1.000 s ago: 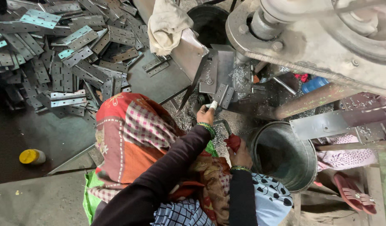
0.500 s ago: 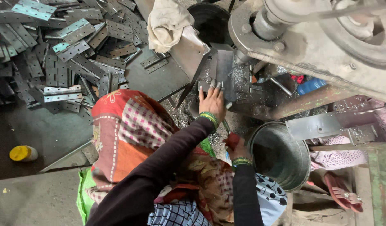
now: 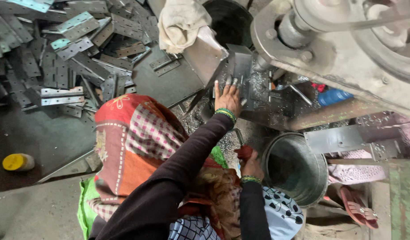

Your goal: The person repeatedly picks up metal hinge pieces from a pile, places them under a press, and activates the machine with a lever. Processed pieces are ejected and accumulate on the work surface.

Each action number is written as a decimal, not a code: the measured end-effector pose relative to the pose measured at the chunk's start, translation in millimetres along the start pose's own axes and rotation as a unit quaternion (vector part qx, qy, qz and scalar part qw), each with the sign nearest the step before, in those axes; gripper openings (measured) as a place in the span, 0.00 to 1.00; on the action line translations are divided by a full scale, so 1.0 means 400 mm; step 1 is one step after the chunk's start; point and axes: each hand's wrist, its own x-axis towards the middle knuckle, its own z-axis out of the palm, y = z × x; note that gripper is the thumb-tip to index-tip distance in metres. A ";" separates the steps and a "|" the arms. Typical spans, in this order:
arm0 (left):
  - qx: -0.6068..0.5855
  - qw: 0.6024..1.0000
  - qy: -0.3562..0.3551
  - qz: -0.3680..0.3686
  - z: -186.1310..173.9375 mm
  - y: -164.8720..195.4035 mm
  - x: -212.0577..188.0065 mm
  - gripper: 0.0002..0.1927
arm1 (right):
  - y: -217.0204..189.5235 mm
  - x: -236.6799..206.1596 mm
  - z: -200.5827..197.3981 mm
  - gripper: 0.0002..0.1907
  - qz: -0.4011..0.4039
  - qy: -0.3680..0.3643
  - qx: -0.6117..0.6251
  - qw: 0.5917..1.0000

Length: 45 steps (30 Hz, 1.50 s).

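Up at the press, her left hand (image 3: 228, 97) lies flat, fingers spread, on a grey metal plate (image 3: 239, 66) under the big machine (image 3: 329, 49). Lower down, the right hand (image 3: 251, 166) is curled round a red cloth (image 3: 244, 152), just beside the steel bucket (image 3: 321, 165). Off to the left, hinges (image 3: 62, 58) lie heaped on the floor, a yellow cap (image 3: 17, 162) well apart.

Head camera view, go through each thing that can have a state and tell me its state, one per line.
Left hand: open, fingers spread flat on the metal plate.
Right hand: closed on a red cloth.
Metal bucket: upright, looks empty.
Hinge plates: heaped loosely on the floor.
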 end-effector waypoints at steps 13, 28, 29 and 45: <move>0.020 0.997 -0.073 -0.003 0.003 0.012 0.049 0.26 | -0.038 -0.035 -0.099 0.37 -0.009 0.038 -0.085 0.996; 0.032 0.991 -0.132 -0.011 -0.005 0.000 0.125 0.27 | -0.024 -0.013 -0.176 0.33 -0.037 0.057 -0.107 0.992; 0.033 0.990 -0.133 -0.016 -0.005 0.002 0.130 0.27 | -0.022 -0.026 -0.140 0.36 -0.039 0.060 -0.083 0.994; 0.009 0.989 -0.138 -0.043 0.001 -0.003 0.191 0.25 | -0.045 0.004 -0.202 0.33 -0.021 0.005 -0.116 0.993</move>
